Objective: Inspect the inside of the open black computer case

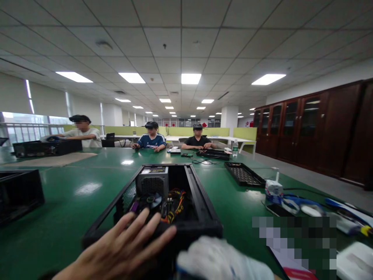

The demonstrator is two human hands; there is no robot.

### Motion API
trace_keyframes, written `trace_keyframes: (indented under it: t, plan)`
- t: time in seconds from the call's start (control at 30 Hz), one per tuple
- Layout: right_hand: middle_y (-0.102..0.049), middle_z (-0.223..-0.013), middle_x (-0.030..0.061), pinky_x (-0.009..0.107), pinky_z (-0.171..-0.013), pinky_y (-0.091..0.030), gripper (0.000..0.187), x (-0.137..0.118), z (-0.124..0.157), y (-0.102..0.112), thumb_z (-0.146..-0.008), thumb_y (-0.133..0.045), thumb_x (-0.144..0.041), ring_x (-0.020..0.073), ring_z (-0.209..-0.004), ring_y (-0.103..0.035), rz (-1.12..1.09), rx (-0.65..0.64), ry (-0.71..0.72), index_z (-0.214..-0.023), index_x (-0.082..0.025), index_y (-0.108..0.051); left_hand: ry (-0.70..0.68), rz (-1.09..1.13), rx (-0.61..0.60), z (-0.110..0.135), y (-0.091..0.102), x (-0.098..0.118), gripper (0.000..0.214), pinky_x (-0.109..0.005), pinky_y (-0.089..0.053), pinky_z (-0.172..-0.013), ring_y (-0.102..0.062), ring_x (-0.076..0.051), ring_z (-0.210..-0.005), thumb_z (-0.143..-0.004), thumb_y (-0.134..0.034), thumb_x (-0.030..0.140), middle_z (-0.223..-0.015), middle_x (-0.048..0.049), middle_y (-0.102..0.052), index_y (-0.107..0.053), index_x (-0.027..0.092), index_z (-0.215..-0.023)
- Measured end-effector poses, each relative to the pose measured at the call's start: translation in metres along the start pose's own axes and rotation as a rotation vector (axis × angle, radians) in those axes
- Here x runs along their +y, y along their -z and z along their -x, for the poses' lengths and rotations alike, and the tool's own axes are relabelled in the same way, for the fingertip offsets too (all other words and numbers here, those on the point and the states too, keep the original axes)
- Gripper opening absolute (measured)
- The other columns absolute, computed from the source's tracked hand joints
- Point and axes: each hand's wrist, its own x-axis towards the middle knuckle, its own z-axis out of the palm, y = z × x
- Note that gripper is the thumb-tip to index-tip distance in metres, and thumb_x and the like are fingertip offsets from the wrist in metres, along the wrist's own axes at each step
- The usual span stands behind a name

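Observation:
An open black computer case (pixel 204 202) lies on the green table in front of me. Inside it sit a grey power supply (pixel 153 184), a fan (pixel 150 200) and a bundle of yellow, red and black wires (pixel 178 206). My left hand (pixel 131 245), bare, reaches over the near left part of the case with its fingers spread; whether it touches the case I cannot tell. At the near right corner is my right hand (pixel 215 258) in a white glove. It is blurred, and its fingers cannot be made out.
On the right lie a black perforated tray (pixel 243 175), a phone (pixel 279 210) and a white box (pixel 355 261). More computer cases stand at left (pixel 20 196) and far left (pixel 48 148). Several people with headsets sit across the table (pixel 96 194); a water bottle (pixel 235 147) stands near them.

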Motion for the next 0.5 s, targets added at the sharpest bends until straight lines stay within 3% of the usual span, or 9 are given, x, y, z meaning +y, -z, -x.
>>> trace_keyframes:
  t: [0.1,0.17,0.27,0.37,0.5]
  plan:
    - [-0.071,-0.109,0.0129,0.043,-0.086,-0.057,0.051,0.059,-0.017,-0.024,-0.09,-0.062,-0.018,0.0274,-0.095,-0.067,-0.022,0.05,-0.128,-0.141,-0.023,-0.056,0.137,-0.042,0.019,-0.08,-0.048,-0.04,0.072,-0.056,-0.037,-0.115,-0.038,-0.036,-0.145,-0.101,-0.051,0.031,-0.159,-0.0096,-0.04,-0.01,0.042,-0.159]
    - [-0.072,-0.107,0.0118,0.042,-0.095,-0.055,0.055,0.09,-0.015,-0.045,-0.085,-0.064,-0.01,0.0263,-0.098,-0.067,-0.113,0.092,-0.371,-0.138,-0.018,-0.058,0.315,-0.004,0.073,-0.128,-0.077,-0.054,0.072,-0.058,-0.03,-0.119,-0.028,-0.033,-0.151,-0.098,-0.048,0.012,-0.163,-0.0114,-0.034,-0.019,0.037,-0.159]
    - [-0.073,-0.108,0.01,0.044,-0.1,-0.053,0.054,0.116,0.004,-0.076,-0.081,-0.065,-0.008,0.028,-0.101,-0.069,-0.151,0.138,-0.668,-0.134,-0.02,-0.063,0.348,0.042,0.091,-0.174,-0.112,-0.046,0.061,-0.058,-0.027,-0.122,-0.023,-0.032,-0.152,-0.094,-0.043,0.004,-0.164,-0.0149,-0.029,-0.042,0.022,-0.152]
    - [-0.072,-0.116,0.0106,0.045,-0.106,-0.049,0.051,0.119,0.021,-0.092,-0.084,-0.064,-0.013,0.0289,-0.11,-0.066,-0.151,0.092,-0.743,-0.134,-0.02,-0.063,0.276,0.129,0.06,-0.181,-0.135,-0.012,0.047,-0.055,-0.031,-0.12,-0.022,-0.033,-0.153,-0.095,-0.045,0.009,-0.164,-0.0159,-0.028,-0.055,0.017,-0.141]
    - [-0.065,-0.133,0.0154,0.048,-0.116,-0.037,0.048,0.108,0.023,-0.088,-0.089,-0.062,-0.017,0.0302,-0.127,-0.058,-0.114,-0.009,-0.731,-0.137,-0.015,-0.061,0.24,0.281,0.0,-0.146,-0.139,0.029,0.051,-0.049,-0.029,-0.121,-0.028,-0.028,-0.151,-0.094,-0.046,0.008,-0.16,-0.0101,-0.04,-0.052,0.023,-0.141]
